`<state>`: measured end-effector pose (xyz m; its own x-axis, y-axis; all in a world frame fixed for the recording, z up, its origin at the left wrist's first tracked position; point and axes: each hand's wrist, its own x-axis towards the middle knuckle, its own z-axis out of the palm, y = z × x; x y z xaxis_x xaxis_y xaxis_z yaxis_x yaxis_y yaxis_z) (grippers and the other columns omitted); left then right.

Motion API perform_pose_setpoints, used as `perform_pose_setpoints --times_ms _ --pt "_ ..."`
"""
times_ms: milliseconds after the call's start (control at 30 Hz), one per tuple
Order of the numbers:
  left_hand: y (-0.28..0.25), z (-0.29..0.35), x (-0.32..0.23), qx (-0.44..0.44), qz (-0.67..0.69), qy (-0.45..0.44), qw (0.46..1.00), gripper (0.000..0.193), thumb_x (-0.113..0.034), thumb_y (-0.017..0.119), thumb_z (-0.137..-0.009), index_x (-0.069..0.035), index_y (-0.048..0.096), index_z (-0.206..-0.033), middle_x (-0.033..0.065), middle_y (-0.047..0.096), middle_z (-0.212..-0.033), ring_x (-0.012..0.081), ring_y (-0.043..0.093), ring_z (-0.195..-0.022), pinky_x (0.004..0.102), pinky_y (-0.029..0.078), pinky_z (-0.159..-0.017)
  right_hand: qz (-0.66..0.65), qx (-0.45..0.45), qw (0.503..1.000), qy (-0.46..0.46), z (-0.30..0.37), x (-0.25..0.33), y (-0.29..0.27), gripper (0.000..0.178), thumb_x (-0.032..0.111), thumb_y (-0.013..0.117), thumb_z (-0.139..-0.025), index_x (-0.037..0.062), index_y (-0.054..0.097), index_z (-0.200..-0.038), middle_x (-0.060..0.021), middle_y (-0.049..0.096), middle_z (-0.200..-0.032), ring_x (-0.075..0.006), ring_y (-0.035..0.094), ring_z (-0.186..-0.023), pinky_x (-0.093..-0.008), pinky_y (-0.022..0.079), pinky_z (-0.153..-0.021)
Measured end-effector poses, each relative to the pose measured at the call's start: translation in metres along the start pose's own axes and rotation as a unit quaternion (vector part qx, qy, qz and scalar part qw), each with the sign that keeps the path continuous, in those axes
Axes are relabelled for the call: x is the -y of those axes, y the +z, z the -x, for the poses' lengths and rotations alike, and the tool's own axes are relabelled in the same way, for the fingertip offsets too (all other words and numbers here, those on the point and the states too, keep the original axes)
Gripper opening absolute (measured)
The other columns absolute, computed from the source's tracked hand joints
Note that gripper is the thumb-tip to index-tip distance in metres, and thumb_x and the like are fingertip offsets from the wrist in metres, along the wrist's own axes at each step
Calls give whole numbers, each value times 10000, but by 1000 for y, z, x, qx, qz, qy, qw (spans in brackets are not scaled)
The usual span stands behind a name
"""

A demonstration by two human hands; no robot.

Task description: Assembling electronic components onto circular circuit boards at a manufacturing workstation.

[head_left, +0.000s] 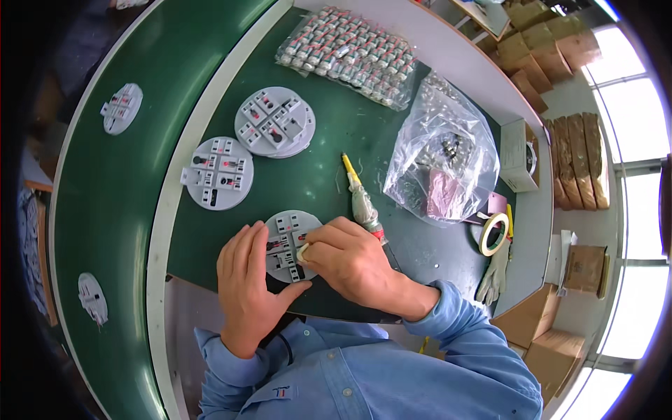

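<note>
A round grey-white disc (pixel 288 242) with raised blocks and small black and red parts lies on the bench in front of me. Along its left side rests my left hand (pixel 252 283), fingers stretched out and thumb by the near rim. My right hand (pixel 350 264) is closed over the right side of the disc, pinching a small cream-coloured piece (pixel 302 253) against it; the fingers hide most of that piece. Just beyond the right hand lies a yellow-tipped tool (pixel 360 196) with a wrapped body and a red end, probably a soldering iron.
Similar discs (pixel 274 122) and another disc (pixel 218 173) lie farther left. A green conveyor (pixel 133 210) carries two more. At the back sits a bagged pack of small cylinders (pixel 348 56). To the right are a clear plastic bag (pixel 448 150), a tape roll (pixel 493 234) and a glove (pixel 494 276).
</note>
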<state>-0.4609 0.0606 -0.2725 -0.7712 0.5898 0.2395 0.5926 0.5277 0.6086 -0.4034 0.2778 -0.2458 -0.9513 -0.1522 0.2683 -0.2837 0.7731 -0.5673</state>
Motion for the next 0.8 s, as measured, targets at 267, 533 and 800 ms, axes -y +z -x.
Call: perform_pose_setpoints --times_ms 267,533,800 --pt "3 -4 2 1 -27 -2 1000 1013 -424 999 -704 30 579 -1507 194 613 -1518 400 576 -1396 525 455 -1155 11 -24 990 141 -86 -55 -62 255 214 827 -946 29 757 -1106 -148 767 -1083 -343 739 -953 -445 592 -863" --pt "5 -4 4 -32 -5 8 999 973 -437 994 -708 32 613 -1471 202 643 -1492 396 610 -1359 516 470 -1136 178 -204 936 226 -187 -199 -65 477 271 853 -889 40 699 -1276 -166 795 -1103 -411 763 -1037 -487 597 -892" --pt "8 -3 8 -45 9 2 999 1046 -333 1031 -631 6 582 -1513 190 625 -1514 414 605 -1356 518 475 -1136 -66 -239 949 196 -163 -142 -76 413 140 808 -905 42 685 -1287 -124 771 -1065 -281 760 -935 -396 608 -855"
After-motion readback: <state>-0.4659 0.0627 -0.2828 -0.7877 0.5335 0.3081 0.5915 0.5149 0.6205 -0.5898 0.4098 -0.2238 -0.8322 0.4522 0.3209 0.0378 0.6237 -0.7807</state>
